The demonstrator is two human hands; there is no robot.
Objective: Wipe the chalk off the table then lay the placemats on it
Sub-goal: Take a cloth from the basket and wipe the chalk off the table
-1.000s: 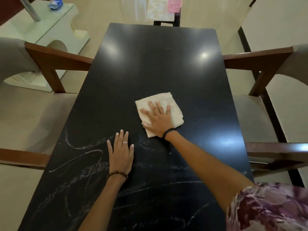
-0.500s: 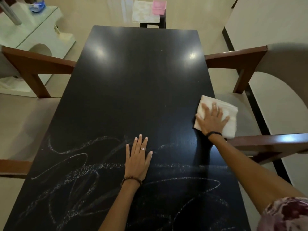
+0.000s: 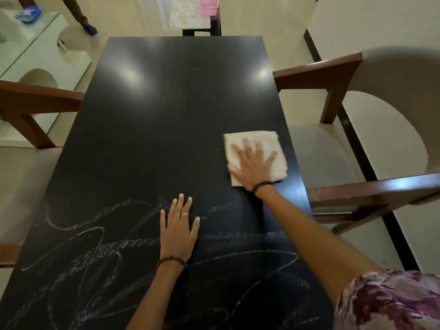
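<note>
Wiping was under way: the right hand (image 3: pixel 252 166) pressed flat, fingers spread, on a folded cream cloth (image 3: pixel 256 157) near the long black table's (image 3: pixel 181 110) right edge; the left hand (image 3: pixel 179 231) lay flat on white chalk scribbles (image 3: pixel 90 248) nearer the person. Those probably needed wiping next.

Black table (image 3: pixel 181 110), folded cloth (image 3: pixel 256 141), chalk scribbles (image 3: pixel 95 253)

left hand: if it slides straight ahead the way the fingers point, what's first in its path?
Looks free: the left hand points up the bare black table. The cloth lies off to its right.
</note>
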